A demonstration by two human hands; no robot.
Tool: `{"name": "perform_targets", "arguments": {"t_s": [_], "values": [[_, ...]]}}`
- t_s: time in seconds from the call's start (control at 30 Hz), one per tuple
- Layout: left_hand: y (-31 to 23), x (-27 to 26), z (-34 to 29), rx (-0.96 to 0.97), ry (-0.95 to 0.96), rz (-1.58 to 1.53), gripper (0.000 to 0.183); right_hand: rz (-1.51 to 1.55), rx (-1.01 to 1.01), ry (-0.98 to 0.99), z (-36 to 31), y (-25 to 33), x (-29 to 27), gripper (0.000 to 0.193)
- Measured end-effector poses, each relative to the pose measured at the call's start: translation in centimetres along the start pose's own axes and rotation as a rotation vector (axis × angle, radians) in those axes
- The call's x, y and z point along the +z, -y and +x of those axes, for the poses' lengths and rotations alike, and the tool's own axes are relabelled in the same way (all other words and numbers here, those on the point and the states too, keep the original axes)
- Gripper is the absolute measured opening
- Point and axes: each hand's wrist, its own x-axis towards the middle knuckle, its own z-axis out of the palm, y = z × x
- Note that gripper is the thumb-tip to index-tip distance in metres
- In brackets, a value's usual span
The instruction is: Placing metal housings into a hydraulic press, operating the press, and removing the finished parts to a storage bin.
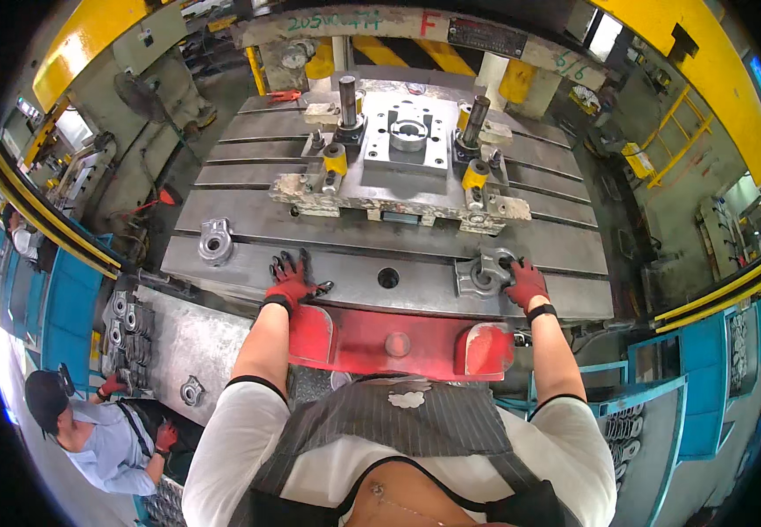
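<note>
My left hand (291, 283), in a red glove with dark fingertips, lies with fingers spread on the front edge of the steel press bed (354, 270). Nothing is in it. At the right, my right hand (526, 285), gloved the same way, has its fingers closed on the outer side of a grey ring-shaped metal casting (484, 279) lying on the bed; its fingertips are partly hidden. A similar grey casting (216, 242) rests farther left on the bed. Beyond both hands stands a die (405, 145) with a round centre seat and two upright guide posts.
A red bracket (389, 338) spans the bed's front, close to my body. On the left, a metal table (209, 338) bears stacked castings, with a co-worker (104, 435) beside it. Blue racks (688, 373) stand at the right. Yellow press frames (90, 53) flank the bed.
</note>
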Motion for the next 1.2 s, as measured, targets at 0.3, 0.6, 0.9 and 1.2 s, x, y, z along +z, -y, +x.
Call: {"name": "perform_targets", "arguments": {"t_s": [0.3,0.6,0.9,1.2], "values": [[-1.1,-0.5,-0.1,-0.048,0.055,-0.013,0.108,0.283,-0.175,-0.189,3.7,-2.7,2.9,0.046],[-1.1,-1.2,-1.8,-0.033,0.067,-0.066,0.110,1.877,-0.304,0.115,2.6,4.6,-6.9,0.026],[-0.6,-1.4,-1.4,-0.040,0.144,-0.078,0.106,1.354,-0.122,-0.151,18.1,17.4,-14.0,0.036],[-1.0,-1.3,-1.4,-0.017,0.121,-0.072,0.107,0.062,-0.079,-0.313,25.0,28.0,-9.9,0.077]]}}
